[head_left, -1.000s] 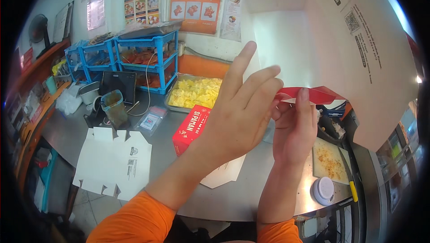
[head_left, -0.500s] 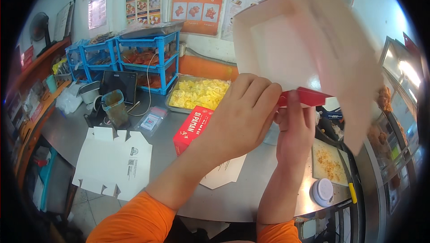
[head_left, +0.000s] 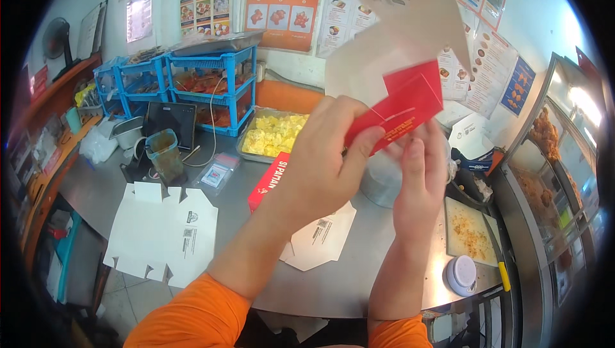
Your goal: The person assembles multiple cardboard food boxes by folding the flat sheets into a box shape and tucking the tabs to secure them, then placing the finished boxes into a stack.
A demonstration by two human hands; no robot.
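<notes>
Above the metal counter, a half-folded cardboard food box (head_left: 410,101), red outside and pale inside, is up in the air with its large lid flap standing high. My left hand (head_left: 330,156) grips its near left edge, thumb on the red side. Beneath the red wall, my right hand (head_left: 419,165) has its fingers stretched upward and apart; any contact with the card is hard to make out. Behind my left wrist stands a red box (head_left: 264,184), partly hidden. Flat, unfolded box blanks lie on the counter: a white one (head_left: 161,232) at left and another (head_left: 323,236) below my hands.
A metal tray of yellow food pieces (head_left: 272,135) sits at the back, beside blue stacked racks (head_left: 214,59). At right are a cutting board (head_left: 471,232) with a yellow-handled knife (head_left: 503,271), a round white-lidded container (head_left: 462,273) and a glass display case (head_left: 544,162).
The held box has turned, bringing its red wall toward me and its lid flap up and left. My right hand's fingers have come off the red edge and spread.
</notes>
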